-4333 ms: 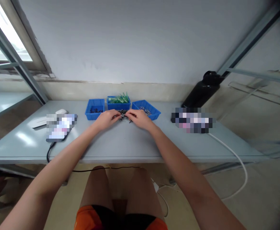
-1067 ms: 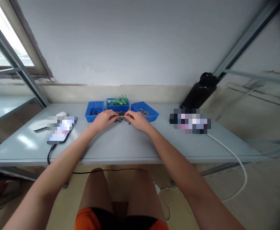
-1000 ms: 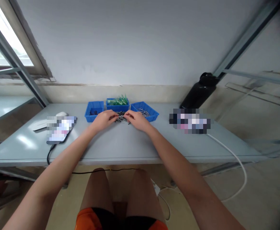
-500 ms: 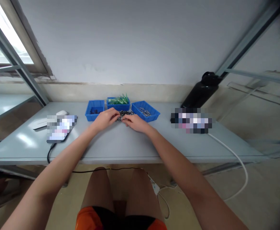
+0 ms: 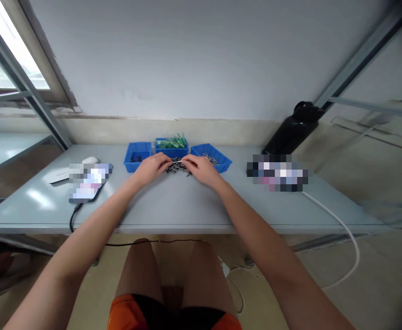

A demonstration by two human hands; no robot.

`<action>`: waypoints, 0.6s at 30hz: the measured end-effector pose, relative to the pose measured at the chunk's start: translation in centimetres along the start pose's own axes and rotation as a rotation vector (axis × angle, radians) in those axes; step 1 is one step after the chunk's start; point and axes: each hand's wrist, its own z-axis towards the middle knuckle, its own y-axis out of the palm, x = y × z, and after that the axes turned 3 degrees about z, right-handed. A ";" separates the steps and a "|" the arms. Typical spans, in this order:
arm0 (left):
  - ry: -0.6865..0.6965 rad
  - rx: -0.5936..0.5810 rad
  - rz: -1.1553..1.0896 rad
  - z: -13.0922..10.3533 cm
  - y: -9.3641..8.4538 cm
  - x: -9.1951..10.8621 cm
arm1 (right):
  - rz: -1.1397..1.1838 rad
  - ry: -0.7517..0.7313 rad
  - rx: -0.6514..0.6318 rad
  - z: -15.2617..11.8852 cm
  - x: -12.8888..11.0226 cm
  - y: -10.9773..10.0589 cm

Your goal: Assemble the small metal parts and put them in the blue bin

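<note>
Between my two hands a thin silvery rod-like piece (image 5: 177, 162) spans from fingertips to fingertips; its exact kind is too small to make out. My left hand (image 5: 153, 167) pinches its left end, and my right hand (image 5: 200, 167) closes on its right end. Just below lies a pile of small dark and silver metal pieces (image 5: 176, 168) on the grey table. Behind my left hand stands a blue tray (image 5: 127, 164) with a few dark bits. Another blue tray (image 5: 225, 165), holding thin silver pieces, sits beyond my right hand and is partly covered by it.
A third blue tray (image 5: 171, 151) at the back holds green-and-clear pieces (image 5: 171, 141). Left on the grey table (image 5: 173, 206) lie a phone (image 5: 90, 183) with a cable and a white case (image 5: 90, 160). At right are a black bottle (image 5: 292, 130) and a blurred-out device (image 5: 277, 173) with a white cable.
My right hand has moved slightly up and right, away from the pile. The silvery piece now shows stretched between both hands. My left hand has hardly moved.
</note>
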 end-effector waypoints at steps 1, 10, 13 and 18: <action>0.001 -0.029 -0.002 0.0 0.1 0.1 | -0.006 -0.018 0.019 0.0 -0.1 0.0; 0.006 -0.105 -0.133 0.2 0.5 0.7 | -0.041 -0.172 0.109 -0.2 -0.6 0.2; -0.025 -0.029 -0.123 0.2 0.3 0.7 | -0.049 -0.148 0.132 -0.1 -0.3 0.0; -0.006 0.138 -0.115 0.1 0.0 0.7 | -0.036 -0.047 0.055 0.1 0.3 0.0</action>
